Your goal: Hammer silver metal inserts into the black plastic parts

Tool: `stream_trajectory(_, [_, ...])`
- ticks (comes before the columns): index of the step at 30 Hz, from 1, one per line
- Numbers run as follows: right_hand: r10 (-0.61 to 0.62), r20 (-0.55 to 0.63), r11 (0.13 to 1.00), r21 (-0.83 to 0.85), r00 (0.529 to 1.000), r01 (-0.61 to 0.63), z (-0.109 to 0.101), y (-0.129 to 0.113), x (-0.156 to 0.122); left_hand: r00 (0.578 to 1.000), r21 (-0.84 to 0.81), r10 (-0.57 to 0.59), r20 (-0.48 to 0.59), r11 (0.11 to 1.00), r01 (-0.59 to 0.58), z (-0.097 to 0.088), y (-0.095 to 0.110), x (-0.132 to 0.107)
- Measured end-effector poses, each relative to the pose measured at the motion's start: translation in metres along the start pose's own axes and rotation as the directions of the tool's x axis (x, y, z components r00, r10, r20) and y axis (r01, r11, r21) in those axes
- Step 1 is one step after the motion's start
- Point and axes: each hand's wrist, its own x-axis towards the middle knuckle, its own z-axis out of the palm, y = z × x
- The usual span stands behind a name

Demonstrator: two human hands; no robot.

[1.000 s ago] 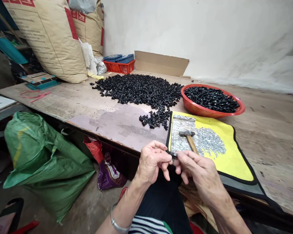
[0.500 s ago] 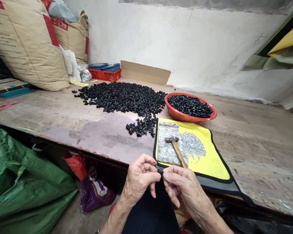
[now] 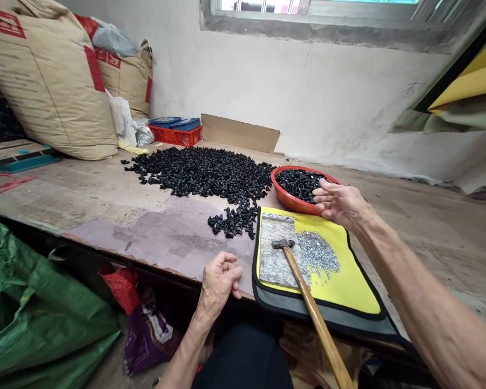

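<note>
My right hand [image 3: 338,202] is stretched out flat with its fingers apart, just above the right rim of a red plastic bowl [image 3: 285,197] full of small black plastic pieces. My left hand [image 3: 219,281] rests curled at the table's front edge, and nothing shows in it. A large heap of the same black pieces [image 3: 198,173] lies on the table, with a smaller pile [image 3: 231,221] in front of it. A yellow mat with a black border [image 3: 348,286] holds a grey metal plate [image 3: 277,254], a silvery heap of tiny parts [image 3: 318,254] and a wooden-handled hammer [image 3: 303,292].
Large paper sacks [image 3: 52,86] lean against the white wall behind the table. A red crate with blue trays [image 3: 176,135] and a cardboard sheet [image 3: 238,132] stand at the back. A green sack [image 3: 36,313] and a purple bag [image 3: 149,340] sit below the front edge.
My hands have separated: the right moved from the middle out to the bowl, and the left dropped to the table edge. The small black piece between them no longer shows.
</note>
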Motion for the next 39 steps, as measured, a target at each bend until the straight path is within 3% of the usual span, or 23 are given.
stream_trajectory(3, [-0.031,-0.075,0.996,-0.080,0.997,0.025,0.008,0.021,-0.012,0.998,0.005,-0.034,0.049,0.999,0.033,-0.002,0.002,0.001])
stream_trajectory(9, [-0.045,-0.148,0.984,-0.178,0.988,0.019,0.011,0.101,-0.072,0.994,0.007,-0.046,0.097,0.999,0.045,-0.006,0.003,0.001])
stream_trajectory(11, [-0.039,-0.272,0.996,-0.091,0.962,0.014,0.004,0.122,-0.086,0.994,0.012,-0.038,0.100,0.999,0.037,-0.007,0.002,0.001])
stream_trajectory(15, [0.048,-0.505,0.974,0.216,0.862,0.073,-0.005,0.150,-0.100,0.995,0.030,-0.021,0.095,0.999,0.018,-0.004,-0.002,0.000])
stream_trajectory(18, [0.073,-0.503,0.941,0.321,0.861,0.108,-0.005,0.156,-0.101,0.997,0.042,-0.014,0.069,0.999,0.011,-0.002,-0.003,-0.002])
stream_trajectory(22, [0.089,-0.470,0.940,0.332,0.878,0.083,-0.006,0.156,-0.100,0.998,0.048,-0.027,0.063,0.999,0.024,-0.011,0.001,0.001])
stream_trajectory(25, [0.078,-0.466,0.938,0.335,0.881,0.094,-0.008,0.159,-0.101,0.992,0.100,0.052,-0.113,0.994,-0.041,-0.030,0.008,0.013])
stream_trajectory(27, [0.087,-0.459,0.940,0.331,0.884,0.079,-0.009,0.162,-0.102,0.960,0.136,0.135,-0.244,0.985,-0.103,-0.045,0.015,0.025])
stream_trajectory(30, [0.122,-0.456,0.947,0.320,0.881,0.034,-0.009,0.164,-0.102,0.928,0.215,0.192,-0.319,0.968,-0.126,-0.059,0.022,0.043])
stream_trajectory(35, [0.116,-0.454,0.964,0.266,0.883,0.010,-0.009,0.167,-0.101,0.937,0.370,0.193,-0.292,0.926,-0.076,-0.058,0.014,0.061])
stream_trajectory(39, [0.117,-0.458,0.972,0.235,0.881,-0.008,-0.009,0.166,-0.100,0.951,0.484,0.267,-0.159,0.860,-0.161,-0.048,0.002,0.065])
